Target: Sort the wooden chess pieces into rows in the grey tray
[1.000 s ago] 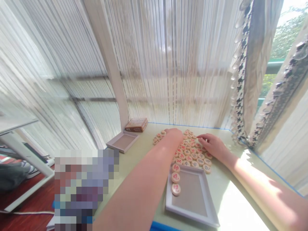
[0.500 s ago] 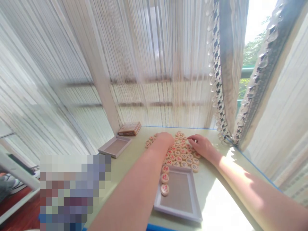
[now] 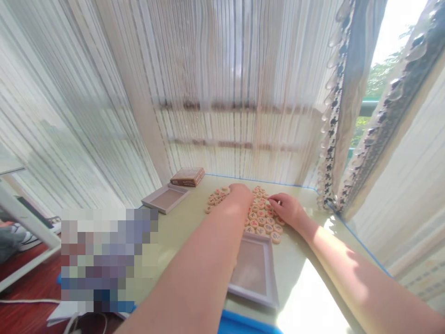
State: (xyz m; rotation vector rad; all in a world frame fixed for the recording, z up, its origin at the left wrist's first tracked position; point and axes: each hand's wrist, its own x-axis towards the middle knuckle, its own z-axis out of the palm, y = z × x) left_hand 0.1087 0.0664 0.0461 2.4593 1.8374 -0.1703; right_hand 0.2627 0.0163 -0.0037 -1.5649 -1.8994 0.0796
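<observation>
Round wooden Chinese chess pieces (image 3: 261, 220) with red and dark characters lie in a cluster on the table. My left hand (image 3: 241, 191) reaches over the far left part of the cluster; its fingers are hidden behind the wrist and back of the hand. At the cluster's right edge is my right hand (image 3: 285, 208), fingers bent and a gap showing between thumb and fingers, the tips by the pieces. A shallow box tray (image 3: 272, 273) lies in front of the cluster, its left side covered by my left forearm. Smaller groups of pieces (image 3: 217, 198) sit left of my left hand.
Another shallow tray (image 3: 167, 199) lies on the left of the pale table (image 3: 187, 222), with a brown box (image 3: 187, 176) behind it. Curtains (image 3: 243, 130) hang along the table's far edge. Bright sunlight falls on the table's front right.
The view has shifted slightly. My left forearm now covers the tray's left side, where a column of red pieces showed before. My right hand stays by the cluster, its fingers more bent.
</observation>
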